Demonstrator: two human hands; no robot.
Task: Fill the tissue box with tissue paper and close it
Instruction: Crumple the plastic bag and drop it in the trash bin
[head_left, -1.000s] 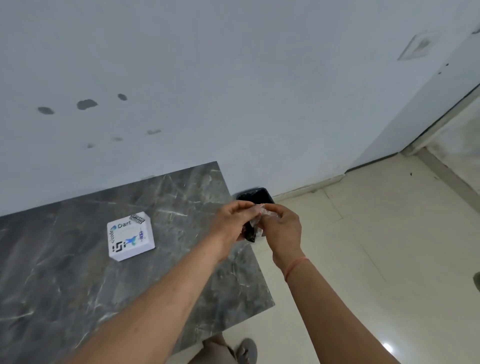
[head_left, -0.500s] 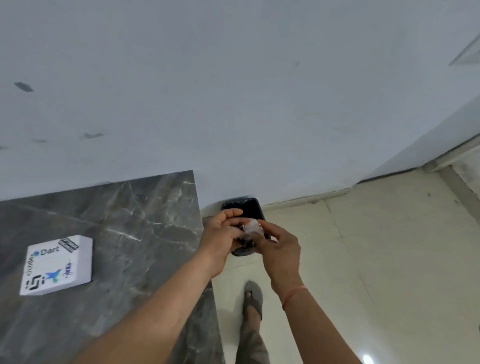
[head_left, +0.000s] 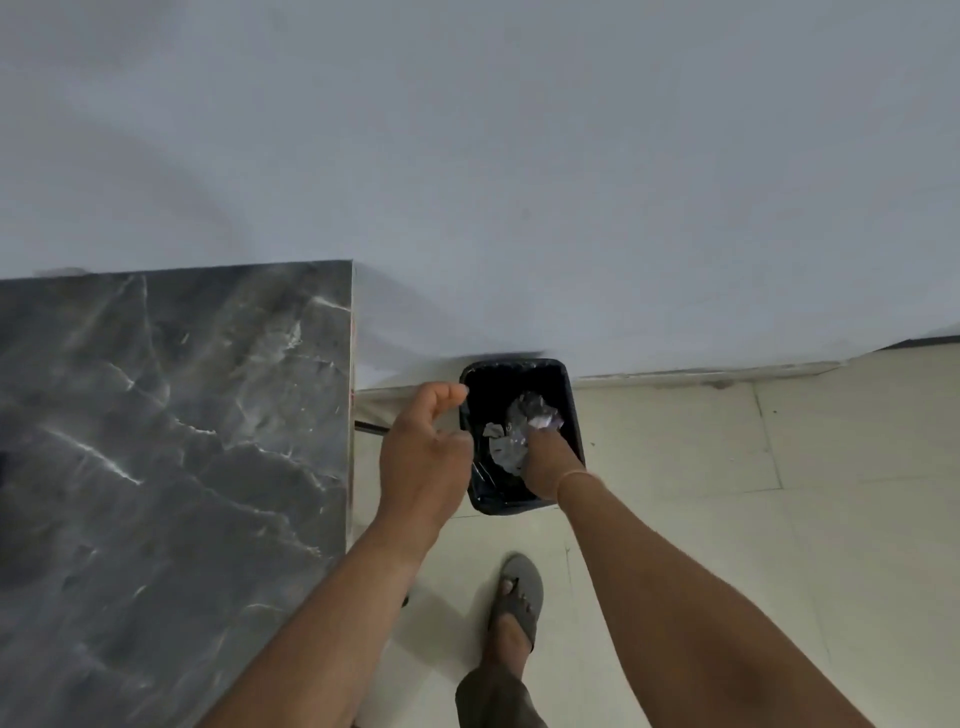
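My right hand (head_left: 548, 460) reaches down into a black waste bin (head_left: 511, 365) on the floor, its fingertips pinched on a crumpled clear plastic wrapper (head_left: 540, 413). More crumpled plastic (head_left: 501, 444) lies inside the bin beside it. My left hand (head_left: 423, 447) hovers over the bin's left rim with fingers loosely apart, holding nothing. The white tissue box is out of view.
A dark grey marble table (head_left: 156, 441) fills the left, its right edge close to the bin. The bin stands against a pale wall (head_left: 519, 182). My foot in a grey sandal (head_left: 519, 597) stands on the cream tiled floor (head_left: 727, 457).
My view swung right and down, so the tissue box left the frame. My hands separated; the right one dropped into the bin with the wrapper and the left let go.
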